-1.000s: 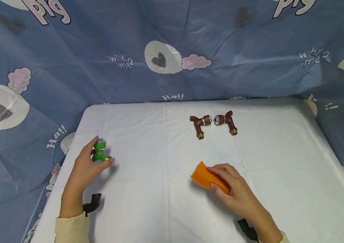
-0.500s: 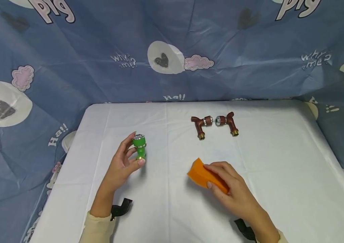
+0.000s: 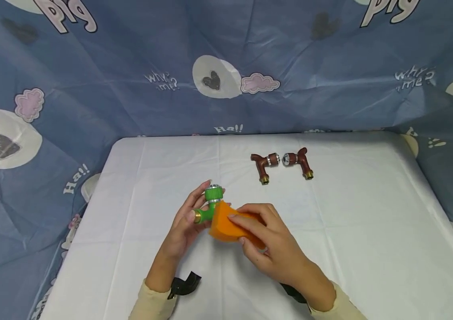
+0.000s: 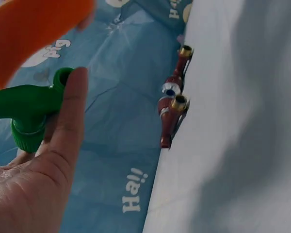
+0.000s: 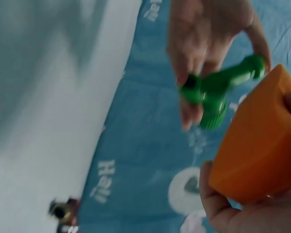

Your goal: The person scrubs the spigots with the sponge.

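A green faucet with a ribbed knob and a brass end is held above the table in the left hand, thumb at the brass end and fingers behind. The right hand pinches an orange sponge between thumb and fingers. In the head view the sponge overlaps the faucet's right side; in the right wrist view the sponge is beside the faucet, and contact cannot be told. The left wrist view has the faucet against the fingers, with the sponge above it.
Two brown faucets, a left one and a right one, lie at the back of the white-covered table, knobs facing each other. A blue patterned cloth hangs behind. Black straps are on the wrists.
The left hand has carried the green faucet rightward from the table's left side and turned it. The right hand has moved left with the sponge, so both hands are now close together.
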`<action>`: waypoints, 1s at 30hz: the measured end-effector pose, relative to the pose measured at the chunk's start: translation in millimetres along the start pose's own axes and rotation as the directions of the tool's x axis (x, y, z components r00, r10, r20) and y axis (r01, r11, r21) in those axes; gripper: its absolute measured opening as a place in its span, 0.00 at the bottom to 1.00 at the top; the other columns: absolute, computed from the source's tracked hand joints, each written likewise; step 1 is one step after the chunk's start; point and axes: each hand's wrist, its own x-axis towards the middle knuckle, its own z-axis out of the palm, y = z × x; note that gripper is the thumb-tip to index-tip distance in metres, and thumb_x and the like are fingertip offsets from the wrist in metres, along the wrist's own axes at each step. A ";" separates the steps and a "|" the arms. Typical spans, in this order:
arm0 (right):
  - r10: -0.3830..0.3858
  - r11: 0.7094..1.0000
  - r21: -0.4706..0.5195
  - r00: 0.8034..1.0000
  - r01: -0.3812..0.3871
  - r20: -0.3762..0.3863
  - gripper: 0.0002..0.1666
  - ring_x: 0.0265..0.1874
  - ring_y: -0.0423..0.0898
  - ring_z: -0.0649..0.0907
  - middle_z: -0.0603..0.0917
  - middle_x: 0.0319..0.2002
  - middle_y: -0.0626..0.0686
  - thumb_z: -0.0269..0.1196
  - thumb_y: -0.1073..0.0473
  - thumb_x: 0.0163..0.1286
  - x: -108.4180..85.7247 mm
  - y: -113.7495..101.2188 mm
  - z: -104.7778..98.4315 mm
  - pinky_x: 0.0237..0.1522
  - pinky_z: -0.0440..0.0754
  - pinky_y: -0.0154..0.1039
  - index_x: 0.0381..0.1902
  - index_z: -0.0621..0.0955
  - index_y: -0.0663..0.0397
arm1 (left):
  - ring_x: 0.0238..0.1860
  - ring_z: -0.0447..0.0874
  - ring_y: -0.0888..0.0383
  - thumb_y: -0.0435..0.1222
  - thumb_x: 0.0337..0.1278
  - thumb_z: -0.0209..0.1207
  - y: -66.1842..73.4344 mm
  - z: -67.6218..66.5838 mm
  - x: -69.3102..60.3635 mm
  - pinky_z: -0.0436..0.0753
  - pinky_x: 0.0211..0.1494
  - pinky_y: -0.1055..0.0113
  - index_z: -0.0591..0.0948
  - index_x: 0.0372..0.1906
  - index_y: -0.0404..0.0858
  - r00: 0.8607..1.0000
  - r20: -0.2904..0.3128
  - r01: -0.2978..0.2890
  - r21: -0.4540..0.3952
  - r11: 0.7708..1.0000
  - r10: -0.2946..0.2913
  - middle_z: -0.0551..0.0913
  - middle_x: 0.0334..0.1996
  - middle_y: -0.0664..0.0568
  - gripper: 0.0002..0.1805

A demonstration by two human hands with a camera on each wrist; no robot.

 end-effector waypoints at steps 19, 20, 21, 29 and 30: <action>-0.089 0.988 -0.132 0.996 0.086 -0.016 0.29 0.60 0.57 0.75 0.77 0.62 0.58 0.60 0.68 0.63 3.5 11.5 8.3 0.65 0.76 0.45 0.63 0.84 0.48 | 0.73 0.72 0.47 0.55 0.84 0.40 -1.7 7.0 6.5 0.77 0.69 0.58 0.49 0.82 0.29 0.989 0.142 -0.043 -0.005 0.999 0.043 0.66 0.77 0.36 0.41; -0.082 0.987 -0.143 0.997 0.079 -0.014 0.29 0.60 0.57 0.75 0.78 0.62 0.58 0.60 0.68 0.63 1.1 13.5 7.4 0.65 0.75 0.45 0.62 0.84 0.48 | 0.72 0.73 0.47 0.55 0.84 0.40 -1.5 6.7 6.6 0.79 0.67 0.59 0.49 0.82 0.29 0.990 0.136 -0.037 -0.004 0.999 0.037 0.66 0.76 0.36 0.42; -0.077 0.985 -0.155 0.997 0.074 -0.012 0.29 0.60 0.57 0.75 0.78 0.62 0.58 0.60 0.68 0.63 -1.2 15.6 6.5 0.64 0.76 0.45 0.62 0.85 0.48 | 0.71 0.74 0.48 0.55 0.84 0.40 -1.2 6.2 6.4 0.81 0.64 0.59 0.49 0.83 0.29 0.991 0.128 -0.029 -0.004 1.000 0.029 0.67 0.76 0.36 0.42; 0.014 0.971 -0.240 0.999 -0.002 0.045 0.27 0.61 0.57 0.75 0.78 0.61 0.56 0.59 0.66 0.64 -17.3 30.3 -2.7 0.64 0.74 0.50 0.61 0.86 0.47 | 0.66 0.79 0.43 0.51 0.84 0.35 3.1 2.2 9.2 0.87 0.54 0.54 0.53 0.83 0.33 0.998 0.055 -0.015 0.002 1.000 0.015 0.68 0.75 0.34 0.36; 0.025 0.969 -0.247 0.999 -0.012 0.049 0.27 0.61 0.57 0.75 0.78 0.61 0.56 0.59 0.66 0.64 -19.2 31.8 -3.9 0.63 0.73 0.51 0.60 0.86 0.48 | 0.66 0.79 0.41 0.50 0.84 0.33 3.6 1.5 9.8 0.87 0.54 0.52 0.53 0.83 0.34 0.998 0.053 -0.023 0.000 1.000 0.023 0.67 0.75 0.32 0.35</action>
